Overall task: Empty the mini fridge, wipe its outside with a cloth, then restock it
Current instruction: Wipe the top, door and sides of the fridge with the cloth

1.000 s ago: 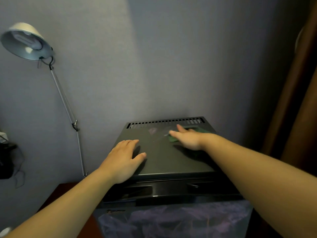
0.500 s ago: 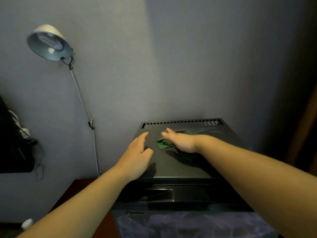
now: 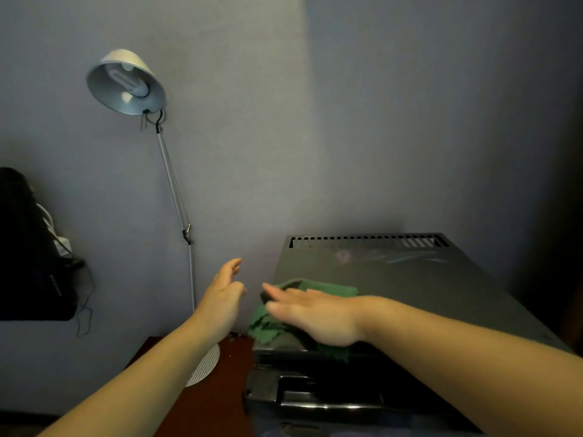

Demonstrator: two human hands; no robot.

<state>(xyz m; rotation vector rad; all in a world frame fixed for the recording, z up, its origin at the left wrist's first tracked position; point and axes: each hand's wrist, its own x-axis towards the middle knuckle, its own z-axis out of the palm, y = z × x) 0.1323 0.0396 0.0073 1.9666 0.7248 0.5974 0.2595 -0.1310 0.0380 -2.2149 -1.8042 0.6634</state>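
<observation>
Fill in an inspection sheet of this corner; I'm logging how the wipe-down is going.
Surface: red-brown wooden top, left of the mini fridge.
Job's things: mini fridge, streaks near its vents; green cloth on its top's front left corner.
Clutter: nothing seen.
Grippers: right hand flat on the cloth; left hand open, in the air, holding nothing.
Cables: thin cords hang by a dark object on the left.
Surroundings: desk lamp, grey wall.

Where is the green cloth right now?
In the head view, the green cloth lies on the near left corner of the mini fridge top, under the flat right hand, with the left hand just beside it.
</observation>
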